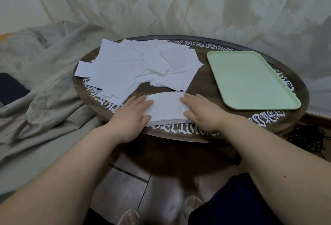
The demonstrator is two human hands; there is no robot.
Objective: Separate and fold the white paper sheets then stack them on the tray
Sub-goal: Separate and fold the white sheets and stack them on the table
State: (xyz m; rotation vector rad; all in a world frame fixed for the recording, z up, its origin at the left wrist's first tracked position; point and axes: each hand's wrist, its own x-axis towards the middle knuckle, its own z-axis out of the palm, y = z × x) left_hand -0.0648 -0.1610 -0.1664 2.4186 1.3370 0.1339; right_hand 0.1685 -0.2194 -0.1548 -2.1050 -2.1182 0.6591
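A folded white paper sheet (165, 107) lies flat at the near edge of the round dark table (206, 85). My left hand (131, 117) presses its left end with straight fingers, thumb against the near edge. My right hand (200, 112) presses its right end the same way. Behind it, a loose pile of white paper sheets (136, 65) spreads over the table's left and middle. A pale green tray (250, 79) sits on the right side of the table with nothing on it.
The table carries white lettering round its rim. A grey-beige cloth (41, 85) is bunched to the left. Black cables (311, 138) lie on the floor at right. My feet in sandals show below the table.
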